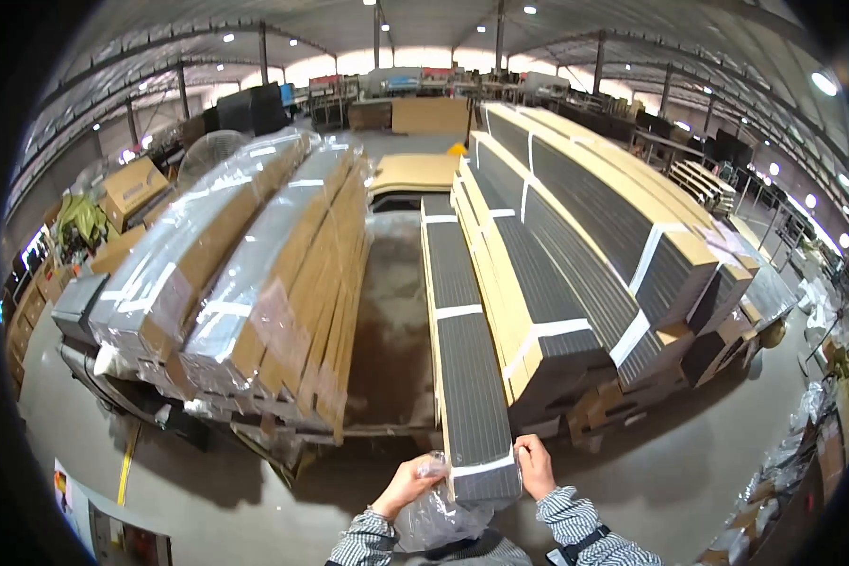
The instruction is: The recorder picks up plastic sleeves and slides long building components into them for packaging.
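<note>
Left hand: here at the near end, the left hand (407,486) has its fingers pinched on clear plastic film (439,528), right at the bundle's left corner.
Right hand: across on the other side, the right hand (536,469) curls its fingers against the bundle's right edge; whether they grip film, cardboard or both, I cannot tell.
Dark bundle: the long dark ribbed bundle (476,387) has its near end right between the two sets of fingers and runs straight away from them.
Film: it bunches at the left fingers and hangs below the bundle's end, between the two hands.
White straps: one white strap (484,466) crosses just beside the fingers, with more farther up the length.
Right-hand stack: beyond the right fingers, bigger strapped bundles (542,274) lie side by side, dark ribs edged in tan.
Left-hand stack: well ahead and left of the left fingers, film-wrapped cardboard packs (255,255) shine under the lights.
Table: ahead of the left fingers, a strip of brown table (387,377) shows between the stacks.
Far end: straight out beyond the fingers, tan boards (420,173) lie flat.
Sleeves: striped cuffs (363,542) sit just behind the fingers.
</note>
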The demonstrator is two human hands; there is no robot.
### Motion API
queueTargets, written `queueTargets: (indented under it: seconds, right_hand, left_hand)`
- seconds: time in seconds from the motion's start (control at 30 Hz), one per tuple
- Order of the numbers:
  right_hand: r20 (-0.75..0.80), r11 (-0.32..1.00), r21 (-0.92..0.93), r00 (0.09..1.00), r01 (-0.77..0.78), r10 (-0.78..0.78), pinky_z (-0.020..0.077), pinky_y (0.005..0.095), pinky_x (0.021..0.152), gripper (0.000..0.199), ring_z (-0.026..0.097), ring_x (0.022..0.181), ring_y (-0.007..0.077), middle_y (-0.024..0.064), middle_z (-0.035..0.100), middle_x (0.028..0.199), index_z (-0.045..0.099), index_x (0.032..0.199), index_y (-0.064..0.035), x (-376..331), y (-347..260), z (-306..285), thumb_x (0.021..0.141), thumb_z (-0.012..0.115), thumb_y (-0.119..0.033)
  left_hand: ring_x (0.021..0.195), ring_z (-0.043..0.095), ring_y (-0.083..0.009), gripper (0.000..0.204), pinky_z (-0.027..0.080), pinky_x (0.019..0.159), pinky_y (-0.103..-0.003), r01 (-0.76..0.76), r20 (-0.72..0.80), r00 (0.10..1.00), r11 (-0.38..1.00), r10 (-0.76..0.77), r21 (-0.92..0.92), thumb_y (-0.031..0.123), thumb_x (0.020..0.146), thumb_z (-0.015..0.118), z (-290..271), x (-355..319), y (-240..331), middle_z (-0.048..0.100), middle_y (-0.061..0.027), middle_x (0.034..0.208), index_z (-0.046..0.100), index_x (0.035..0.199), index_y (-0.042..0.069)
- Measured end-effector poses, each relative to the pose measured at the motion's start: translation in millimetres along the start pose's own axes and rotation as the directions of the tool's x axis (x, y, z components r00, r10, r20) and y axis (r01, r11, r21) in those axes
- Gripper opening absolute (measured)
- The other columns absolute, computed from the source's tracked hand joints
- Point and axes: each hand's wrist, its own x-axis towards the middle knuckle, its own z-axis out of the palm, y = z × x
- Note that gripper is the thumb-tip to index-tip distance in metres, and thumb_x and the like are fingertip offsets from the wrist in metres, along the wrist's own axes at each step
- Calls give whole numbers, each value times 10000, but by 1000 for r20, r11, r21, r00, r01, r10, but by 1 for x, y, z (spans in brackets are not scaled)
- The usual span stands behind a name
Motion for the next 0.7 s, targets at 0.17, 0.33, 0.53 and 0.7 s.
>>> queueTargets:
  seconds: [0.17, 0.33, 0.53, 0.7]
  right_hand:
    - [-205, 992, -127, 978, -6, -20, 500, 422, 685, 70, 641, 794, 359, 206, 613, 850, 547, 1014, -24, 32, 52, 8, 976, 493, -48]
    - [-59, 998, -15, 997, 56, -56, 514, 420, 714, 170, 678, 864, 369, 214, 664, 904, 547, 1097, -55, -3, -9, -5, 972, 535, -170]
    - [360, 689, 335, 763, -643, 537, 502, 403, 661, 326, 647, 760, 239, 75, 671, 793, 613, 923, -59, 23, 22, 11, 986, 506, -360]
    - [-177, 939, -326, 983, -109, 52, 490, 439, 658, 304, 632, 740, 327, 157, 621, 743, 598, 821, -25, -25, 121, 53, 952, 506, -284]
  left_hand:
    - [794, 637, -202, 107, 511, 756, -346, -40, -257, 960, 963, 111, 267, 62, 879, 608, 32, 47, 50, 675, -128, 892, 666, 959, 23]
    - [794, 600, -113, 138, 470, 682, -261, 62, 116, 992, 998, -59, -26, -36, 826, 590, -14, 3, 93, 669, -31, 856, 689, 915, 2]
    - [1127, 584, -276, 362, 465, 972, -343, 110, -188, 974, 989, -126, -94, 231, 989, 491, 41, 6, 138, 634, -156, 1219, 592, 1226, -24]
    - [1206, 505, -259, 534, 408, 1022, -391, 92, -368, 929, 981, -23, 171, 333, 942, 539, 78, 8, 63, 508, -161, 1333, 471, 1347, -9]
